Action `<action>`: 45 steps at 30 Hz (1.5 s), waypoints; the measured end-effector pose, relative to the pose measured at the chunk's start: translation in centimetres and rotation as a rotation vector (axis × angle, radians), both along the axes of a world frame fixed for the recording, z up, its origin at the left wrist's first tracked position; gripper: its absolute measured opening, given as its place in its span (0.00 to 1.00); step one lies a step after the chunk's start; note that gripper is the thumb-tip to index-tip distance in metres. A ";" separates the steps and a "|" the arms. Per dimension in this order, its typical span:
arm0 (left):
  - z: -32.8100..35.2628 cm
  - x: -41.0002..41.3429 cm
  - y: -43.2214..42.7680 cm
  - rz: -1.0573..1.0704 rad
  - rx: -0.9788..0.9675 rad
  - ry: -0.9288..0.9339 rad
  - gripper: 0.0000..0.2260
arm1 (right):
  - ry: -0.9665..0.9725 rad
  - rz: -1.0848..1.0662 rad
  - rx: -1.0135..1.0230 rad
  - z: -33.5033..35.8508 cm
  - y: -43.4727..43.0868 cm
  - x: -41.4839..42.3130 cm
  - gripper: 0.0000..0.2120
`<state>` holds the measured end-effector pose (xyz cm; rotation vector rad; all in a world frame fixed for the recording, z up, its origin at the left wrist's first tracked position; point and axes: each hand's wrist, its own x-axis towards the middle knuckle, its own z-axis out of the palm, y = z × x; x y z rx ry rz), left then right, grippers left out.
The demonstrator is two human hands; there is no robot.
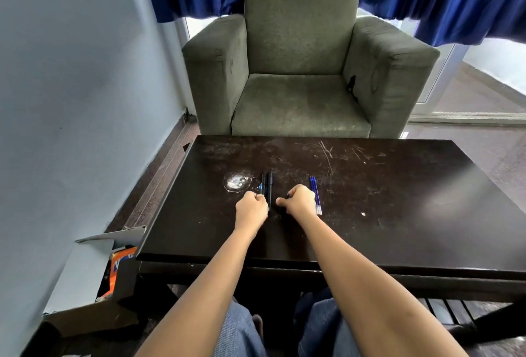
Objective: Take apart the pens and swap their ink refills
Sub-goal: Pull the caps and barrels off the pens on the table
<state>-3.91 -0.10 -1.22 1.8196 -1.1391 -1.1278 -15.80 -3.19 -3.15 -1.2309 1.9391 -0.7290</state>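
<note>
A few black pens (267, 183) lie side by side on the dark wooden table (370, 200), pointing away from me. My left hand (252, 206) rests at their near ends, fingers curled around a black pen with a blue tip. A little to the right, my right hand (299, 202) is closed with the thumb sticking out to the left; a small dark bit shows at its knuckles, and what it holds is hidden. Just right of that hand lie blue ink refills (315, 194) with clear ends, parallel to the pens.
A whitish round stain (236, 182) marks the table left of the pens. A green armchair (301, 72) stands beyond the table's far edge. An open cardboard box (113, 265) with an orange packet sits on the floor at the left, by the wall.
</note>
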 end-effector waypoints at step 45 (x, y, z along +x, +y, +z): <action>8.7 -1.2 3.0 -0.182 0.048 0.337 0.18 | -0.239 0.222 -0.223 9.9 2.8 0.4 0.18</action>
